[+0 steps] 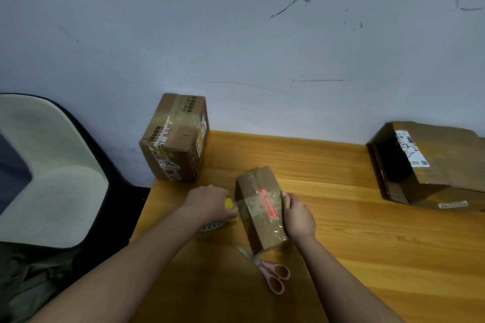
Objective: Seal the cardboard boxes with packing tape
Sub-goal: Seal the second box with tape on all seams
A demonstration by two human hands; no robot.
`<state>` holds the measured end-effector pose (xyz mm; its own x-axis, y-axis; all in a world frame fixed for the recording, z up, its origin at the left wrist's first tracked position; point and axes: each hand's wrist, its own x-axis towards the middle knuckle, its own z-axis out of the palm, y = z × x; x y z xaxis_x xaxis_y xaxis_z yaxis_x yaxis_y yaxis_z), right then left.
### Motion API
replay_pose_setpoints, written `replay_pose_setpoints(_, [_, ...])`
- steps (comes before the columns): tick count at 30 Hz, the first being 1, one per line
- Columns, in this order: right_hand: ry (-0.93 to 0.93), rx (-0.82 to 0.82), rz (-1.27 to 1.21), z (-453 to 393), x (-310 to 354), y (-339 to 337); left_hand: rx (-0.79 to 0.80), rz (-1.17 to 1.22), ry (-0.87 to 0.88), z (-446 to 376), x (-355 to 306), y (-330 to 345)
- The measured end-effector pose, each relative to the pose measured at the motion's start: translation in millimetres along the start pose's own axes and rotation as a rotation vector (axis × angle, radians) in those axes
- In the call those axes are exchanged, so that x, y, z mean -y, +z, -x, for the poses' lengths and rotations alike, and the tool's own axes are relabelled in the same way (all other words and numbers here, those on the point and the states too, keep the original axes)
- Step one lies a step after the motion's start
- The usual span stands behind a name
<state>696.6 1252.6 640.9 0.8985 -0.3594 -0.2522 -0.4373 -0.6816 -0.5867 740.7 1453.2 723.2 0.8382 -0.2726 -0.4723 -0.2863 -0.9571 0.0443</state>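
Hands work at a small cardboard box (258, 207) that lies near the front left part of a wooden table (341, 217). The left hand (210, 203) curls its fingers round a yellow tape dispenser (229, 203), just left of the box, and a strip of clear tape (246, 204) runs from it onto the top of the box. The right hand (298, 215) rests against the right side of the box with fingers laid along the top edge, pressing on the tape there; it clasps the box loosely. A red label (268, 203) shows under the clear tape on the top face.

Pink-handled scissors (270, 273) lie on the table just in front of the box, blades pointing toward it. A larger taped box (174, 139) stands at the back left corner against the wall (236, 34). Another box (430, 165), with a white label, sits at the back right. A pale chair (52, 165) stands to the left of the table.
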Motion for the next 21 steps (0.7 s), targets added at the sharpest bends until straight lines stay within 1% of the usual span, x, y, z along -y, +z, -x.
replay_pose_setpoints(3, [-0.102,-0.064,0.155,3.1,10.7,2.7,0.000,-0.032,0.001,-2.7,-1.8,3.0])
replay_pose_setpoints(6, [-0.209,-0.043,0.283,-1.7,28.0,11.9,0.003,-0.015,-0.001,-7.6,-7.0,12.6])
replay_pose_setpoints(10, [-0.193,-0.027,0.244,-0.3,40.9,24.1,0.004,0.052,0.002,-12.3,-13.3,23.1])
replay_pose_setpoints(12, [-0.178,-0.019,0.329,2.3,41.1,27.8,-0.001,0.074,0.006,-13.3,-14.4,24.9])
replay_pose_setpoints(15, [-0.145,0.047,0.467,2.2,46.8,28.9,0.000,0.066,0.022,-13.5,-12.7,25.3])
replay_pose_setpoints(18, [-0.137,0.060,0.532,-0.2,47.6,30.3,-0.001,0.055,0.038,-15.0,-11.9,25.8])
replay_pose_setpoints(19, [-0.169,0.051,0.540,-0.3,47.1,31.2,-0.002,0.048,0.042,-14.6,-11.5,25.9])
replay_pose_setpoints(20, [-0.248,0.029,0.554,0.2,46.5,32.0,-0.012,0.040,0.047,-14.3,-11.1,25.9])
replay_pose_setpoints(21, [-0.379,0.001,0.575,1.2,46.9,32.9,-0.025,0.034,0.054,-14.3,-10.6,26.4])
